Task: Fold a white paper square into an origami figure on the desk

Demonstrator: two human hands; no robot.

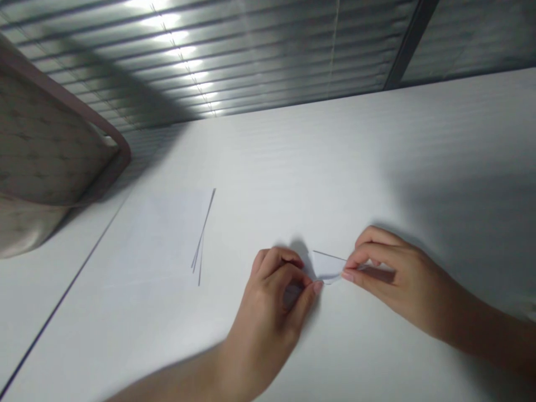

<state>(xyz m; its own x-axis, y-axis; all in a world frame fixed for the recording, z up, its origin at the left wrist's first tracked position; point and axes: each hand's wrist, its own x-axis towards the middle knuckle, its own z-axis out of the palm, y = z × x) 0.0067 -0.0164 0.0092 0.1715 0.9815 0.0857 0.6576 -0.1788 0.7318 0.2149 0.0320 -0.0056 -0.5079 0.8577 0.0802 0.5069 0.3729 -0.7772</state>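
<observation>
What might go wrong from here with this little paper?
The small white paper is pinched between the left hand and right hand, so pulling unevenly might tear or crease it. Dropped, it could be hard to spot against the white table. The thin grey slivers lie loose and might get brushed away.

Head-worn view, looking forward and down, close above left hand (268,312), right hand (397,279)

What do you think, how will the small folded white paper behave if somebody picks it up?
The folded white paper is probably very light and floppy, because its edge shows almost no thickness. A small push would likely slide it across the white table.
</observation>
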